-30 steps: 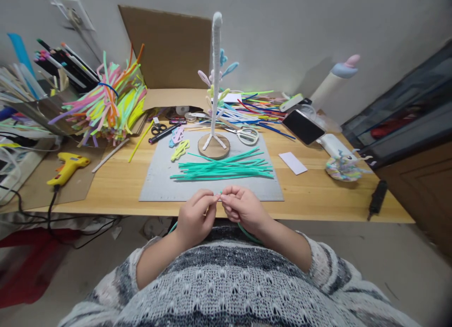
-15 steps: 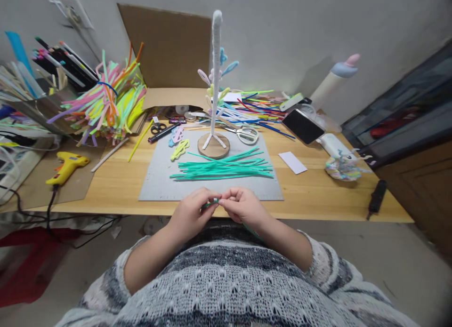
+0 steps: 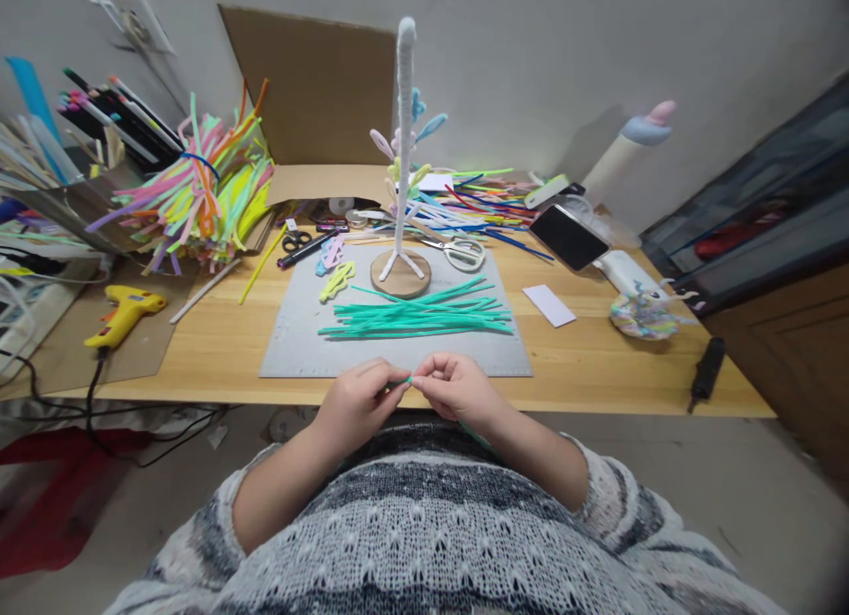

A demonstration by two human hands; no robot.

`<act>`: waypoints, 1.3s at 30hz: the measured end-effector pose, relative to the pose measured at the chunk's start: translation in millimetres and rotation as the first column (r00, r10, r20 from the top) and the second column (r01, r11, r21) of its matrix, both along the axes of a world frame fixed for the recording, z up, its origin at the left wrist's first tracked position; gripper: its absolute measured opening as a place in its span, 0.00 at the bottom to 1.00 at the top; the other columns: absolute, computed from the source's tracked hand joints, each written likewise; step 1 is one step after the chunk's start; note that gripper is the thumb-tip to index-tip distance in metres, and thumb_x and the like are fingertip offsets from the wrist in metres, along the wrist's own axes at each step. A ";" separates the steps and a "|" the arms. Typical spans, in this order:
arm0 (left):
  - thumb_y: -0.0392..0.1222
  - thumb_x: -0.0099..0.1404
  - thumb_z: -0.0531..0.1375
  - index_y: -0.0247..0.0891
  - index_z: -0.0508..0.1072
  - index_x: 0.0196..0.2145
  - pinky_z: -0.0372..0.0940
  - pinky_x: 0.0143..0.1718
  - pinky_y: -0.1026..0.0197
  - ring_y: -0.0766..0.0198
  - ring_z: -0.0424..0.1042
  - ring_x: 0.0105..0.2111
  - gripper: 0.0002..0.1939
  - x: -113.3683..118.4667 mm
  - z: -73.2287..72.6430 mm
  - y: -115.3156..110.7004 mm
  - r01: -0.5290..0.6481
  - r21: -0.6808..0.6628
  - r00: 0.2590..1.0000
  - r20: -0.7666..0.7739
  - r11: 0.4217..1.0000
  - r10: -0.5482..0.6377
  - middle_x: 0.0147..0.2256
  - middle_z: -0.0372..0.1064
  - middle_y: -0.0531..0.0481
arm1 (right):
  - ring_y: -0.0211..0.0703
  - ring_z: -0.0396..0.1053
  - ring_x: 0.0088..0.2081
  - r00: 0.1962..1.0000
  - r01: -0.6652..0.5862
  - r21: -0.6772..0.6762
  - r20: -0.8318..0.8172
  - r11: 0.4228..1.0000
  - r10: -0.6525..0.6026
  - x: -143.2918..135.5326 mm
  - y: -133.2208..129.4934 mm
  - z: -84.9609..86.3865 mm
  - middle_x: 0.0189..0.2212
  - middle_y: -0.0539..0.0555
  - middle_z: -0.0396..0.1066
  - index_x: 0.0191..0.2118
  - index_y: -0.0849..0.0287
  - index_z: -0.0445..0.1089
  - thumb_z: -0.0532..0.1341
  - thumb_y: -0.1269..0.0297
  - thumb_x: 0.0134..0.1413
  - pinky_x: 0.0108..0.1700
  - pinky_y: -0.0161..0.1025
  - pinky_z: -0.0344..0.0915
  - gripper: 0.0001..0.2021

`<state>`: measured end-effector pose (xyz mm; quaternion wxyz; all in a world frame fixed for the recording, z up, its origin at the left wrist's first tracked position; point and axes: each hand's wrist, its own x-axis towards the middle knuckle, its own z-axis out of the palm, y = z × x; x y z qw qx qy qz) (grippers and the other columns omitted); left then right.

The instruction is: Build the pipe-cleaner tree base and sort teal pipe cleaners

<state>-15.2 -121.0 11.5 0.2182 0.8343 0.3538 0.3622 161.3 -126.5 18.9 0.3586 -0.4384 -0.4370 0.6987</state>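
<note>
My left hand [image 3: 358,401] and my right hand [image 3: 459,390] meet at the front edge of the grey mat [image 3: 298,341]. Both pinch a green pipe cleaner [image 3: 409,380], of which a short piece shows between the fingertips; more green runs below my right hand. Just beyond lies a loose pile of green pipe cleaners [image 3: 417,318]. Behind the pile a white wrapped stand [image 3: 405,137] rises from a round wooden base [image 3: 401,275]. Yellow shaped pieces [image 3: 338,281] rest left of the base, and scissors [image 3: 462,254] lie right of it.
A yellow glue gun [image 3: 126,316] and a large bundle of coloured pipe cleaners [image 3: 199,186] are at the left. A phone [image 3: 569,238], a white card [image 3: 549,305] and a black tool [image 3: 707,372] lie at the right. Cardboard [image 3: 311,93] stands behind.
The fingers of my left hand have closed further over the green pipe cleaner, so less of it shows. My right hand has hardly moved.
</note>
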 end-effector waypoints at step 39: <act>0.34 0.53 0.52 0.36 0.62 0.19 0.50 0.24 0.67 0.69 0.58 0.22 0.06 4.3 1.0 -8.7 0.129 -0.329 0.976 -0.127 0.935 -0.179 0.19 0.58 0.55 | 0.29 0.50 0.18 0.915 -0.369 0.197 0.246 0.908 0.319 9.9 -11.5 -4.7 0.16 0.43 0.54 0.23 0.59 0.57 0.56 0.68 0.47 0.22 0.29 0.48 0.06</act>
